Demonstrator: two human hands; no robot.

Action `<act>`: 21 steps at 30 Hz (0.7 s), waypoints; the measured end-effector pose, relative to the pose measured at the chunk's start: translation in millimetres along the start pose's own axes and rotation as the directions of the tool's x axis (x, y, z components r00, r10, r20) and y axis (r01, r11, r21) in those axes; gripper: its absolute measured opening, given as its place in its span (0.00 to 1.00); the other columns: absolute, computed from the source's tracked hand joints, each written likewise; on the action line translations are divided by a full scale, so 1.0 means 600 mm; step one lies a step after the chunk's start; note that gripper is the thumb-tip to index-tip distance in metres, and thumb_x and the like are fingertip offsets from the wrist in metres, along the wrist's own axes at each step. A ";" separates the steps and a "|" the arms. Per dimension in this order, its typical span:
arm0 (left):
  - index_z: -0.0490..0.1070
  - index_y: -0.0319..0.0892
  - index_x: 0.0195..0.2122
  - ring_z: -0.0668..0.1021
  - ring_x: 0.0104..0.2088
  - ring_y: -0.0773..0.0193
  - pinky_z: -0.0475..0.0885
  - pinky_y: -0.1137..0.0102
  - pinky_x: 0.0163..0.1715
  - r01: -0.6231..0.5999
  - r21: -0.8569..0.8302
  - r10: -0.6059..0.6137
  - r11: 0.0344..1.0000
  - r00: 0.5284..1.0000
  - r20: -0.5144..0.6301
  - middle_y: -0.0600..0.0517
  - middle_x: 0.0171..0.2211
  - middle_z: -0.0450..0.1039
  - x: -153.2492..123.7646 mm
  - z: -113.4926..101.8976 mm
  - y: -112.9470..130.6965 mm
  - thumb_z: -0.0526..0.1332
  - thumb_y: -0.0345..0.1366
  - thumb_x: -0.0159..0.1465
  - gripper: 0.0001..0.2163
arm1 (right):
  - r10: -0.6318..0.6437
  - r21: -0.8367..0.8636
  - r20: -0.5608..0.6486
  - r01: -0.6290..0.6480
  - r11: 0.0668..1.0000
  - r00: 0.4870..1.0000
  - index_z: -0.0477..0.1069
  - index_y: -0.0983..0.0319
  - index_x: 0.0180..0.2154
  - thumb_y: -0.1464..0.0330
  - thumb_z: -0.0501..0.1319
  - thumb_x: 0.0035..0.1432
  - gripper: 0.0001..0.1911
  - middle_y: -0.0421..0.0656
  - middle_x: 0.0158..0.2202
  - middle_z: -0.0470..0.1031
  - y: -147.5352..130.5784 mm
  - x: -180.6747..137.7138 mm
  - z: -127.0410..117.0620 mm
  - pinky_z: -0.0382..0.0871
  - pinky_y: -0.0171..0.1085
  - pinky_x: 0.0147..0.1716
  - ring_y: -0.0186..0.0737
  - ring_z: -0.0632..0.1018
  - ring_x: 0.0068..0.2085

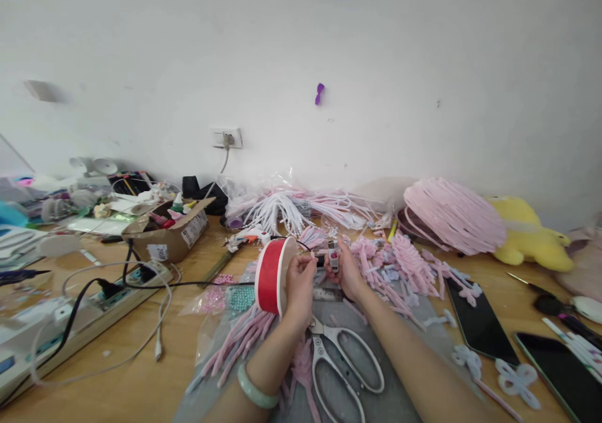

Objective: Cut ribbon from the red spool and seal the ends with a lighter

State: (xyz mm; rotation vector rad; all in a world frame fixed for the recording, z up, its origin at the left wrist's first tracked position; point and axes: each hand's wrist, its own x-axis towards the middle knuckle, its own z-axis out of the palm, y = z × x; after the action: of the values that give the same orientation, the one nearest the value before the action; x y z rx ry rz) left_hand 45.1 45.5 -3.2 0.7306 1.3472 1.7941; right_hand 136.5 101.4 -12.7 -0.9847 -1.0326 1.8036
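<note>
Wooden worktop (pixel 141 385), grey mat (pixel 392 398) on it, scissors (pixel 321 346) between the forearms, red ribbon spool (pixel 269 279) just beside left hand (pixel 301 279). Right hand (pixel 348 269) closed around lighter (pixel 333 259); left fingertips drawn together at small black piece (pixel 320 261) next to lighter, can't tell if gripped.

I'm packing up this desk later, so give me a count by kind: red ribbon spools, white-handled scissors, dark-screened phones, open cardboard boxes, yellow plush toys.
Ribbon spool: 1
Scissors: 1
Phones: 2
Cardboard box: 1
Plush toy: 1
Total: 6
</note>
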 end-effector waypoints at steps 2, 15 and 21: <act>0.65 0.41 0.22 0.70 0.28 0.67 0.62 0.72 0.32 0.023 -0.032 -0.022 0.999 0.999 0.036 0.56 0.23 0.67 -0.002 0.002 0.002 0.62 0.36 0.46 0.07 | 0.016 -0.050 -0.012 -0.017 0.999 1.000 0.60 0.63 0.17 0.45 0.44 0.50 0.29 0.36 0.10 0.56 0.003 0.000 0.000 0.38 0.28 0.11 0.26 0.54 0.11; 0.60 0.42 0.19 0.67 0.18 0.71 0.61 0.74 0.22 0.157 -0.106 -0.139 0.982 0.977 0.162 0.60 0.15 0.62 -0.016 0.011 0.032 0.66 0.39 0.40 0.14 | 0.124 -0.014 -0.059 -0.125 0.992 0.991 0.55 0.62 0.12 0.51 0.48 0.49 0.26 0.34 0.07 0.51 0.001 -0.012 0.020 0.36 0.26 0.10 0.23 0.51 0.09; 0.59 0.42 0.18 0.67 0.19 0.70 0.62 0.74 0.22 0.137 -0.081 -0.121 0.987 0.977 0.176 0.60 0.15 0.62 -0.018 0.010 0.031 0.65 0.40 0.41 0.14 | 0.072 0.009 -0.143 -0.071 0.997 0.987 0.56 0.62 0.14 0.56 0.49 0.50 0.21 0.34 0.07 0.53 0.008 -0.010 0.024 0.39 0.26 0.09 0.25 0.51 0.10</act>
State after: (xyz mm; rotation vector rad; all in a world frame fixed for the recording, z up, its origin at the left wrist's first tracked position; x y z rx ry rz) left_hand 51.6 36.9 16.3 0.7127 1.1637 1.6410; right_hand 124.6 90.3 -10.6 -1.1445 -0.9153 1.7632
